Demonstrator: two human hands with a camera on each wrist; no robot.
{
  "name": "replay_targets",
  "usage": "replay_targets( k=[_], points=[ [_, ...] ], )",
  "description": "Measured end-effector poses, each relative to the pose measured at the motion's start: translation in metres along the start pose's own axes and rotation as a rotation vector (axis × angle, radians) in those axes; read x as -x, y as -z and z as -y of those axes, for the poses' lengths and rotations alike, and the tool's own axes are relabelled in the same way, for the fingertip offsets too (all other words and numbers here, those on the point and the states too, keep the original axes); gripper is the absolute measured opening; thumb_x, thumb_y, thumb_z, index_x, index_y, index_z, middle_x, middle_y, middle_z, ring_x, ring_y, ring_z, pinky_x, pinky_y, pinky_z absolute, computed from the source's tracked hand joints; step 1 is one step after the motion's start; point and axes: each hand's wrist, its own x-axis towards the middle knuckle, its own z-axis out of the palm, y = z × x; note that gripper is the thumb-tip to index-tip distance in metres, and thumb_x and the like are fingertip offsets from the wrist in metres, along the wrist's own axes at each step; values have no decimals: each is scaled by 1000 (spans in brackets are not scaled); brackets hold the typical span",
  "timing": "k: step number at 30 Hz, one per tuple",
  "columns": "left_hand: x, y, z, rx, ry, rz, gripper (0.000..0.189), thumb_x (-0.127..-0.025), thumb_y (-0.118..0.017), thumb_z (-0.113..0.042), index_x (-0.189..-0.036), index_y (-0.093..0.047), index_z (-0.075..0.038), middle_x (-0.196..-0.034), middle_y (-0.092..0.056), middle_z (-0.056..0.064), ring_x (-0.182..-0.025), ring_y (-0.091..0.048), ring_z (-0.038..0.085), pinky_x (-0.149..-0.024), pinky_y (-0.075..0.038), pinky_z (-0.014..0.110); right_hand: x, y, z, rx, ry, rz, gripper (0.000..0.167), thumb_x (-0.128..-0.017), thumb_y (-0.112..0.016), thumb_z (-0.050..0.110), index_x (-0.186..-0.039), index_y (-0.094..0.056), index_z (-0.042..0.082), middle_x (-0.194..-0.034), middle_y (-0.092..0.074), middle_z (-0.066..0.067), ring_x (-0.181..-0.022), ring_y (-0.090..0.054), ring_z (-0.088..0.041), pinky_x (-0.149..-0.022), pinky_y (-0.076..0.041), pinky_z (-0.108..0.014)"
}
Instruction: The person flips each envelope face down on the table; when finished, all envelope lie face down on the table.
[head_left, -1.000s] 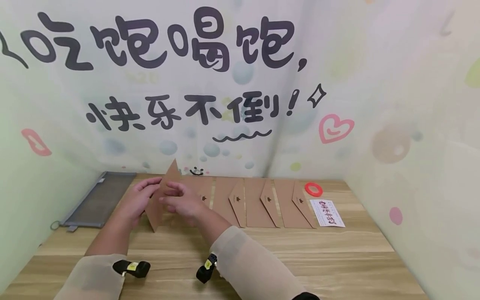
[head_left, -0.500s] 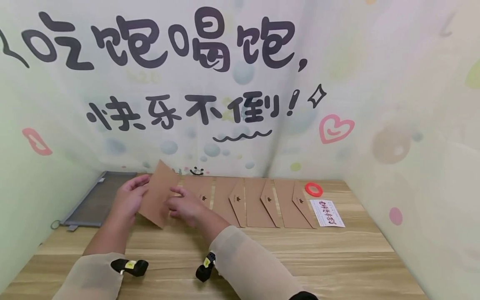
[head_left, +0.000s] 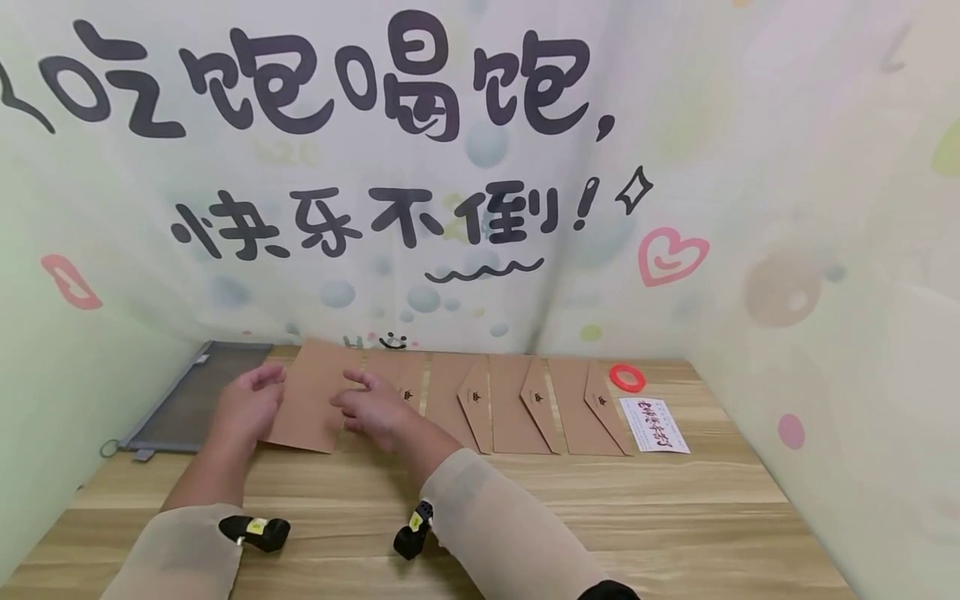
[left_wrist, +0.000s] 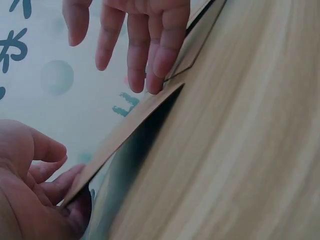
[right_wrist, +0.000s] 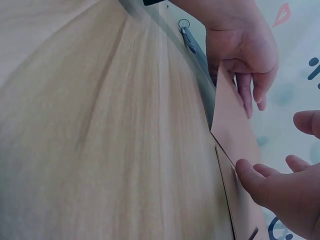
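A brown kraft-paper envelope (head_left: 307,404) tilts at the left end of a row, its left edge raised. My left hand (head_left: 249,408) is at that raised edge, some fingers underneath it; in the left wrist view the thumb (left_wrist: 52,150) stands apart from the paper. My right hand (head_left: 378,408) hovers over the right side with fingers spread and relaxed, partly covering a neighbouring envelope (head_left: 397,367). In the right wrist view its thumb (right_wrist: 243,170) overlaps the envelopes' meeting edges. Farther right lie three more envelopes, including one (head_left: 517,417) with a dark crown print on its pointed flap.
A grey zip pouch (head_left: 195,408) lies at the table's left. A red ring-shaped roll (head_left: 627,378) and a white card (head_left: 654,426) with red writing lie right of the row. The wooden table (head_left: 525,533) meets a printed fabric wall (head_left: 720,167) behind.
The envelope has turned from nearly upright and edge-on to lying closer to the table, its plain face showing. My left hand has moved left and down with its edge; the right stays nearly in place.
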Motion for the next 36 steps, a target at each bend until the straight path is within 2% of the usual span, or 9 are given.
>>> replay_targets(
  k=[3, 5, 11, 18, 22, 25, 27, 31, 36],
  points=[
    [-1, 1, 2, -69, 4, 37, 58, -109, -43, -23, -163, -39, -1, -164, -46, 28, -150, -45, 44, -120, -41, 57, -1, 1, 0, 1, -3, -2, 62, -97, -73, 11, -156, -54, 12, -129, -75, -10, -130, -67, -31, -109, -58, -49],
    [-1, 1, 3, -108, 9, 64, 60, -109, -42, -24, -164, -37, 0, -164, -44, 31, -150, -43, 49, -123, -36, 63, -2, 1, 0, 0, -7, -8, 59, -97, -74, 12, -153, -56, 14, -128, -75, -10, -130, -67, -31, -107, -59, -48],
    [-2, -2, 4, -121, 31, 113, 63, -109, -41, -24, -166, -31, 1, -165, -39, 33, -151, -40, 51, -125, -34, 64, -7, 5, -2, -14, -12, -20, 57, -97, -73, 13, -152, -57, 13, -130, -75, -10, -132, -67, -32, -108, -59, -47],
    [-5, -4, 6, -91, 3, 105, 64, -108, -42, -23, -166, -28, 2, -169, -34, 32, -156, -34, 51, -128, -30, 63, -10, 10, -3, -52, 0, 6, 58, -99, -71, 13, -154, -54, 10, -141, -70, -16, -137, -65, -33, -112, -57, -49],
    [-1, -9, -1, -14, -9, 33, 63, -107, -43, -19, -166, -31, 0, -171, -35, 27, -158, -34, 47, -129, -31, 61, -9, 17, -2, -99, 38, 22, 54, -101, -68, 12, -153, -54, 9, -147, -65, -22, -136, -65, -36, -115, -54, -52],
    [3, -21, -12, 99, -10, -42, 59, -108, -45, -17, -164, -38, -4, -168, -42, 21, -155, -39, 40, -127, -36, 55, -6, 26, 0, -117, 76, 25, 50, -102, -67, 13, -150, -55, 10, -150, -61, -24, -136, -64, -39, -116, -52, -53],
    [4, -32, -20, 168, -6, -64, 55, -109, -48, -17, -163, -41, -6, -165, -46, 18, -154, -42, 35, -126, -38, 51, -3, 34, 2, -116, 90, 24, 49, -104, -66, 14, -151, -54, 9, -152, -59, -24, -138, -62, -40, -117, -51, -54],
    [5, -53, -33, 241, 11, -33, 51, -110, -50, -19, -160, -45, -9, -161, -50, 13, -151, -44, 30, -126, -39, 45, 4, 52, 5, -103, 104, 30, 49, -107, -62, 18, -154, -51, 9, -155, -56, -24, -142, -58, -43, -119, -50, -54],
    [5, -73, -40, 286, -19, 35, 51, -111, -50, -19, -159, -43, -5, -159, -49, 16, -148, -46, 31, -124, -40, 43, 9, 77, 4, -116, 116, 24, 51, -109, -59, 19, -157, -46, 7, -158, -52, -27, -145, -55, -45, -119, -50, -54]
  ],
)
